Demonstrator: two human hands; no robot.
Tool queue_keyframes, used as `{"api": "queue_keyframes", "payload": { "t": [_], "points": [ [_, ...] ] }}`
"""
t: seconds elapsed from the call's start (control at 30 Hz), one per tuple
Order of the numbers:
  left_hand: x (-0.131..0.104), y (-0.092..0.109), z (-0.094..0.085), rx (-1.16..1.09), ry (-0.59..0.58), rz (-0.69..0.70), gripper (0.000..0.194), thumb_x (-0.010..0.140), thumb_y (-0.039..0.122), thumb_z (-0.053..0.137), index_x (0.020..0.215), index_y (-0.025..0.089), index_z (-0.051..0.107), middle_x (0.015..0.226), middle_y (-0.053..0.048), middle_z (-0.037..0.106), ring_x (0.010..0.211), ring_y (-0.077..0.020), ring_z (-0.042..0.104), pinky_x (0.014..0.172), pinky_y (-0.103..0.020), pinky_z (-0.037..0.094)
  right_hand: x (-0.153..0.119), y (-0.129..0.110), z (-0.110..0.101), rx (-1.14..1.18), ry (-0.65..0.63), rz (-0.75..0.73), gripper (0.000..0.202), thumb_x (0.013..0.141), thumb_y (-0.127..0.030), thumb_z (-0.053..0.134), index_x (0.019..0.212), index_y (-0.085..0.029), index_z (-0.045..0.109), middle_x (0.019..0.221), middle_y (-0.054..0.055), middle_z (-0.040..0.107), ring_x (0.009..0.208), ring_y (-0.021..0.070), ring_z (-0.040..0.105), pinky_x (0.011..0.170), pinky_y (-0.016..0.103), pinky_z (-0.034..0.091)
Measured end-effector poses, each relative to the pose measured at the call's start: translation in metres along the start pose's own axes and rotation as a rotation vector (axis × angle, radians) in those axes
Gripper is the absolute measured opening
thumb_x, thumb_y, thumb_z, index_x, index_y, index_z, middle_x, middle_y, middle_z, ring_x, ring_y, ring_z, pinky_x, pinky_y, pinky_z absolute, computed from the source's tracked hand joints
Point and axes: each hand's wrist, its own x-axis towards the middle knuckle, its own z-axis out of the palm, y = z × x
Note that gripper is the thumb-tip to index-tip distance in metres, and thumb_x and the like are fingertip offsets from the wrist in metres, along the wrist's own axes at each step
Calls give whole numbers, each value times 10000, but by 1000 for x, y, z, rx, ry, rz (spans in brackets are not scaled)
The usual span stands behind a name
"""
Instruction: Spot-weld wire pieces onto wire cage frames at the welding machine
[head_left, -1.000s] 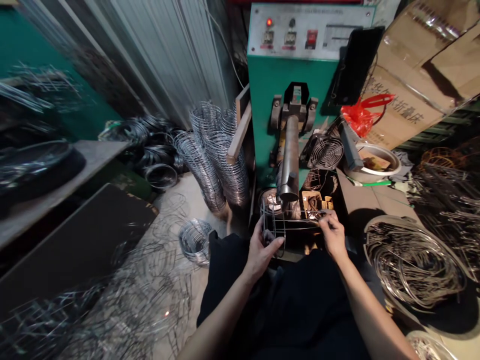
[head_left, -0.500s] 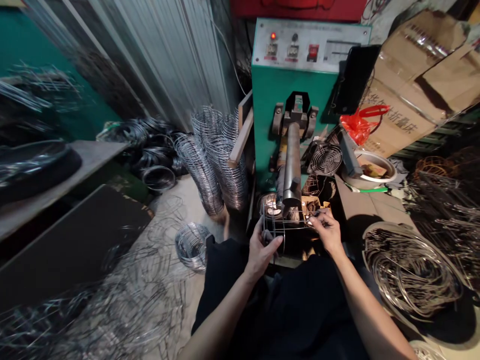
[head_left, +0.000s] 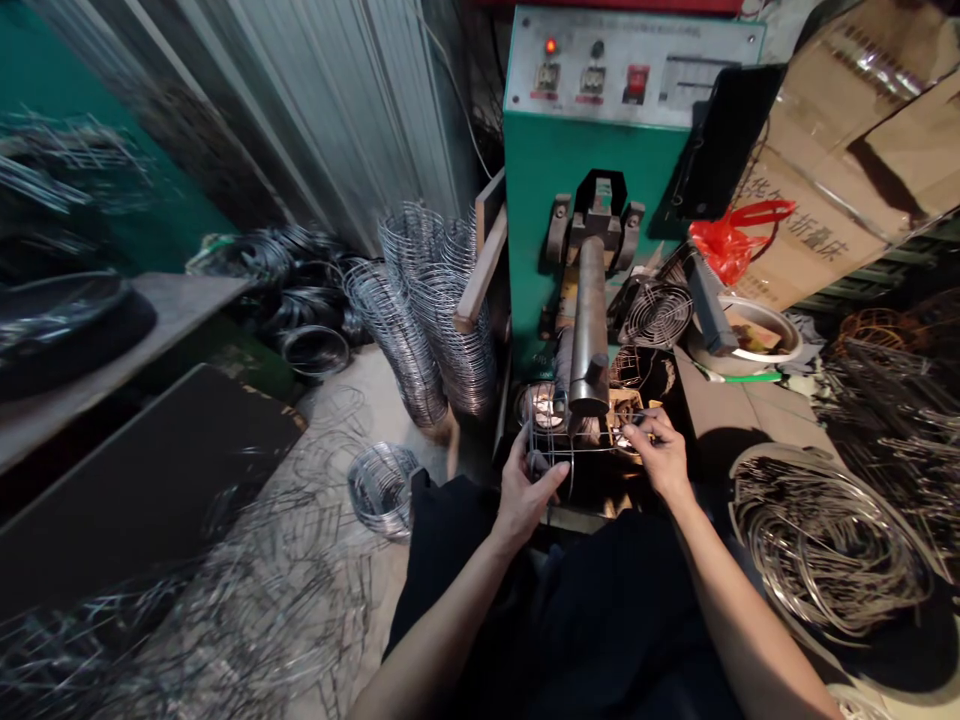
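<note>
My left hand [head_left: 529,488] is closed around the left side of a wire frame [head_left: 551,440], thumb on the near side. The frame lies just below the end of the metal arm [head_left: 590,330] of a green machine [head_left: 592,150]. At the frame's right end, my right hand [head_left: 660,448] pinches with thumb and fingers near a thin wire; the exact contact is too small to make out. A red light glows on the machine's panel [head_left: 637,60].
Stacks of wire rings [head_left: 454,340] stand left of the machine, and a wire bundle [head_left: 381,490] sits on the floor. At right are a basin of wire pieces [head_left: 832,540], a white bowl [head_left: 784,340] and a cardboard box [head_left: 847,170].
The view has shifted slightly, so the machine appears higher and larger. Both hands keep nearly the same place below the metal arm, still at the wire frame.
</note>
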Motion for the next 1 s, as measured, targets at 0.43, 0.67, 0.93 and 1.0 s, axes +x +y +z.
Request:
{"api": "queue_keyframes", "payload": {
  "t": [0.43,0.67,0.93,1.0],
  "points": [
    [-21,8,9,-26,31,-47,851,753,337,807,1470,200,370,575,118,433,420,-64,423,404,-179,431,-23,-7,-15,-24,11,-17,286,828,-496,676,848,-217,615,988,55,616,1007,224,583,929,369,450],
    [-161,-7,-41,-183,-23,-446,964,561,340,920,1402,267,456,976,-74,650,736,-190,666,627,-317,555,-95,5,-71,-54,-172,388,483,882,-641,533,982,-181,641,694,23,652,496,148,591,505,280,499],
    [-80,12,-61,727,-321,-33,640,847,365,687,1432,211,476,1267,-160,634,1009,-260,686,858,-419,567,-84,-5,-27,-138,-871,449,438,848,-595,607,942,-175,685,624,2,660,385,109,549,387,206,408],
    [-51,2,-38,956,-388,193,442,908,289,598,1336,181,584,1128,-138,703,971,-233,692,878,-390,555,-92,-11,-16,-186,-779,332,448,856,-554,625,1123,-198,672,784,38,729,514,149,646,522,258,517]
  ]
}}
